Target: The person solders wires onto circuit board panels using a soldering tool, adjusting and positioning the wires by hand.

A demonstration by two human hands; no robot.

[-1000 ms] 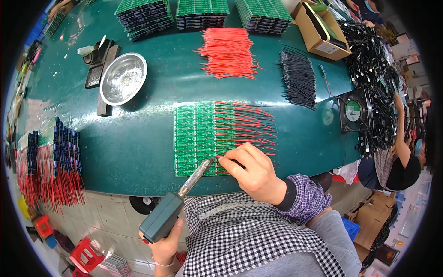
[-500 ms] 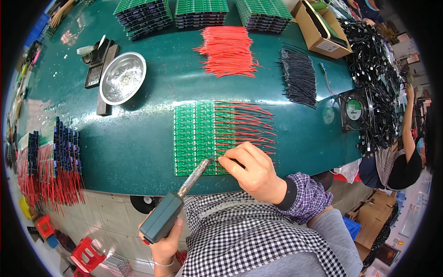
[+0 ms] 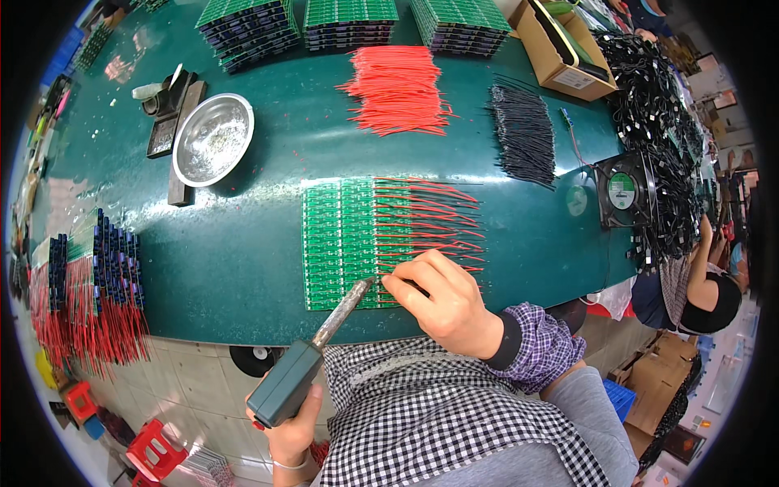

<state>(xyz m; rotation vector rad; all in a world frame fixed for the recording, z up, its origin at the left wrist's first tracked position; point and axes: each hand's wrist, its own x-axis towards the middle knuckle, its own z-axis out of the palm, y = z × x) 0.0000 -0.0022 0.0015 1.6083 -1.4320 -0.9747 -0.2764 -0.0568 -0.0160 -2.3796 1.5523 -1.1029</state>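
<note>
A green circuit board panel (image 3: 341, 243) lies near the table's front edge, with red wires (image 3: 438, 215) running off its right side in a row. My left hand (image 3: 294, 426) is wrapped round the handle of a soldering iron (image 3: 331, 325). The iron's tip meets the lower right part of the panel, close to my right fingertips. My right hand (image 3: 442, 300) pinches at the same row of joints, thumb and finger together. What lies between those fingers is too small and covered to make out, though it sits at a wire end.
A bundle of red wires (image 3: 396, 89) and black wires (image 3: 523, 134) lie farther back, below stacked boards (image 3: 349, 23). A metal bowl (image 3: 213, 140) stands left. Wired boards (image 3: 97, 284) stand at the left edge. A fan (image 3: 623, 193) and cables (image 3: 661, 122) are right, with another person (image 3: 698, 296) beyond.
Both hands and the iron hold nearly the same place on the panel. The view has shifted slightly. At the right, the other person's raised arm has come down.
</note>
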